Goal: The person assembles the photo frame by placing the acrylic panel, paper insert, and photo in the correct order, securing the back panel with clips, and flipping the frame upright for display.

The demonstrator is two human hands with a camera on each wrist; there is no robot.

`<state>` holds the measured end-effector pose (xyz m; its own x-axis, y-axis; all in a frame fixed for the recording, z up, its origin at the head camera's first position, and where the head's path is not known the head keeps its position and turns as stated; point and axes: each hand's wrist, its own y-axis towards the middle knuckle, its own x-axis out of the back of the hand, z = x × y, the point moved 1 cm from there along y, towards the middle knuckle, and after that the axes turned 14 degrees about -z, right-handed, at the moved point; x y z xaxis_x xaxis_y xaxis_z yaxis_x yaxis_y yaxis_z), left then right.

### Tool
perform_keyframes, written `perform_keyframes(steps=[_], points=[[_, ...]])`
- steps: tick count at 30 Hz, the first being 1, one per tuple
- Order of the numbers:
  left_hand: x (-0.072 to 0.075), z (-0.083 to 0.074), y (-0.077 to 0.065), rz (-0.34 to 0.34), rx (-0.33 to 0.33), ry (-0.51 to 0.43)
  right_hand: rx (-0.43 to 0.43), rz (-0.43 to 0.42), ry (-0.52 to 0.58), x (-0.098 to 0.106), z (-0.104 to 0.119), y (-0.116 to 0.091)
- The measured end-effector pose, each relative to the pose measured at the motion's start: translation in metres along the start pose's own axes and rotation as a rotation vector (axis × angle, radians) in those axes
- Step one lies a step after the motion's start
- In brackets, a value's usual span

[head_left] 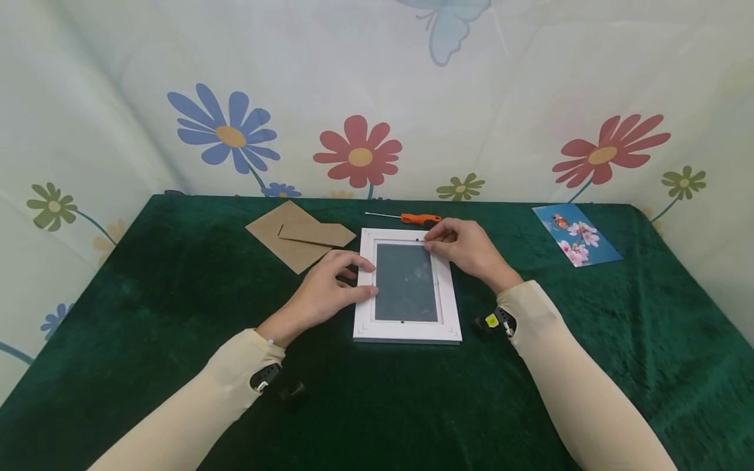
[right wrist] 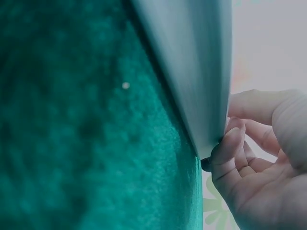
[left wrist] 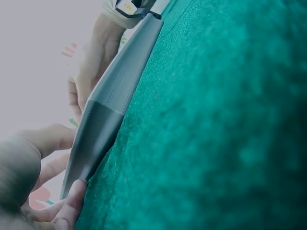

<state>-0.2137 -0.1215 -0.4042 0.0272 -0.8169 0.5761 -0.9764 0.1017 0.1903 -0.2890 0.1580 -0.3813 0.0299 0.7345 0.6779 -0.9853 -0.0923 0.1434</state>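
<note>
A white picture frame [head_left: 448, 307] lies back side up on the green cloth, its grey pane [head_left: 405, 281] showing in the middle. Small dark tabs sit at its top and bottom inner edges. My left hand [head_left: 324, 288] holds the left border, thumb and index finger apart; in the left wrist view a finger [left wrist: 74, 199] touches the frame's outer side. Near the top right corner, my right hand [head_left: 465, 248] grips the frame with bent fingers beside the top tab. The right wrist view shows its thumb [right wrist: 254, 106] against the frame's upper face [right wrist: 201, 62].
Left of the frame lies a brown backing board [head_left: 268, 229] with a stand flap [head_left: 318, 233]. Behind the frame is a screwdriver with an orange handle [head_left: 418, 218], close to my right fingers. A blue flower picture card [head_left: 577, 235] lies at the right. A flowered curtain [head_left: 471, 98] hangs behind.
</note>
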Motion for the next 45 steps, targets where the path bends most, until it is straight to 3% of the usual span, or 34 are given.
perform_keyframes(steps=[14,30,45], points=[[0.003,0.004,0.000,0.016,-0.002,-0.030,-0.030,0.023,0.053,0.013,0.003,0.001],[0.004,0.005,-0.001,-0.001,0.014,-0.024,0.029,0.011,-0.006,0.069,0.016,0.013],[0.003,0.006,-0.001,-0.004,0.031,-0.022,-0.040,0.001,-0.021,0.117,-0.012,0.030]])
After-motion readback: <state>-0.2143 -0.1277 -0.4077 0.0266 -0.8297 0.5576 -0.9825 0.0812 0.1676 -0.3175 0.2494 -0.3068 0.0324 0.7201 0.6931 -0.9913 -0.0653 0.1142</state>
